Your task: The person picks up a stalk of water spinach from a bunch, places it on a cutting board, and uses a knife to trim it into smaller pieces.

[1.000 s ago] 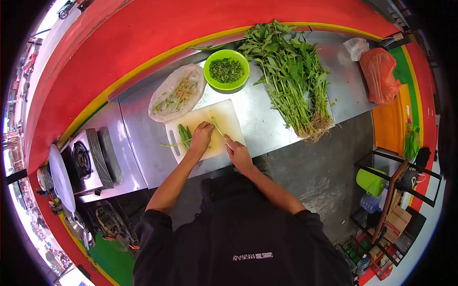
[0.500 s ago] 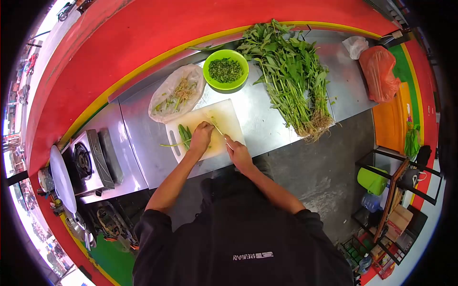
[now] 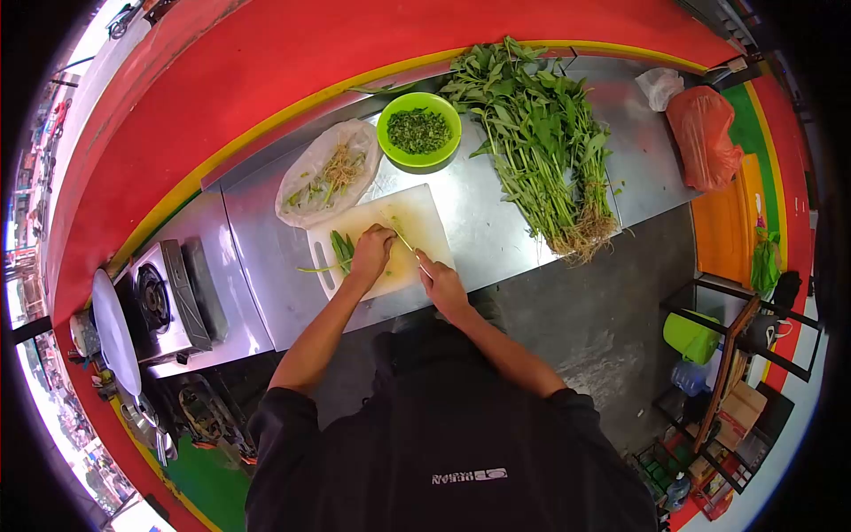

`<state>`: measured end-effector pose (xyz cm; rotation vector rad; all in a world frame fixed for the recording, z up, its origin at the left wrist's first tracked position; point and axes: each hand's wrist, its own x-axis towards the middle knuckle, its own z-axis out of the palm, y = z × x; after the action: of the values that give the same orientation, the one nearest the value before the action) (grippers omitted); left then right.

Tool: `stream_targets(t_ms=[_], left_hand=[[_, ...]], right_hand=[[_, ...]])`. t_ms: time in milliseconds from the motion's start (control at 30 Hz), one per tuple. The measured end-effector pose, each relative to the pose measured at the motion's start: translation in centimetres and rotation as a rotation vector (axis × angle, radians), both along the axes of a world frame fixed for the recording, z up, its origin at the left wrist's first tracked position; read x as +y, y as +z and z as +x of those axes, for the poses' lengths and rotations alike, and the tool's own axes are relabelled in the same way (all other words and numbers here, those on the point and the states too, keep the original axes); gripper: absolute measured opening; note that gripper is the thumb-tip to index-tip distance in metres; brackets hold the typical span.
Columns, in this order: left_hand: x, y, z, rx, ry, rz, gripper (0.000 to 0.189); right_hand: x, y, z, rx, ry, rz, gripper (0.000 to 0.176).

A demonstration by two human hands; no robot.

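Observation:
My right hand (image 3: 441,279) is wrapped round the handle of a knife (image 3: 406,242), whose blade points up and left over the white cutting board (image 3: 430,213). Fingers bent, my left hand (image 3: 372,254) holds green stems and leaves (image 3: 342,246) against the board, left of the blade. Small cut green bits lie by the blade tip. Behind the board stands a lime green bowl (image 3: 382,133) with chopped greens (image 3: 418,131) in it. A clear plastic bag (image 3: 297,182) with roots and stem scraps lies at the board's upper left.
A large heap of leafy greens with roots (image 3: 541,151) lies right of the bowl. Farther right are a red plastic bag (image 3: 700,133) and a white one (image 3: 660,87). A gas stove (image 3: 168,301) stands at the left, a rack (image 3: 731,355) at the lower right.
My left hand has shifted very slightly left, away from the blade. The knife and my right hand have barely moved.

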<state>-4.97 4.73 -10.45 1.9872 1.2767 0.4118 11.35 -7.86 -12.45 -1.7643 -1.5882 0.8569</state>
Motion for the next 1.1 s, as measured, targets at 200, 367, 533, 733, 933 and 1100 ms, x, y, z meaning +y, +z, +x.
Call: stream_targets(t_ms=[200,367,533,733,933,1100], left_hand=[[-0.5,-0.9,0.0,0.145,-0.084,0.093,0.016],[-0.4,-1.4,0.0,0.175,-0.041,0.075,0.017],[-0.3,-1.1,-0.2,0.081,-0.045,0.085,0.017],[-0.7,-0.5,-0.3,0.190,-0.131,0.111,0.019],[-0.7,-0.8,-0.5,0.169,-0.109,0.118,0.021],[-0.7,-1.0,-0.4,0.169,-0.114,0.103,0.023]], right_hand=[[1.1,0.1,-0.3,-0.025,-0.006,0.058,0.042],[0.0,1.5,0.1,0.044,-0.015,0.017,0.043],[-0.8,0.2,-0.2,0.000,-0.028,0.035,0.043],[0.5,-0.4,-0.3,-0.059,0.002,0.037,0.042],[0.0,0.4,-0.3,0.014,-0.017,0.014,0.042],[-0.3,0.2,-0.4,0.024,-0.030,0.014,0.042]])
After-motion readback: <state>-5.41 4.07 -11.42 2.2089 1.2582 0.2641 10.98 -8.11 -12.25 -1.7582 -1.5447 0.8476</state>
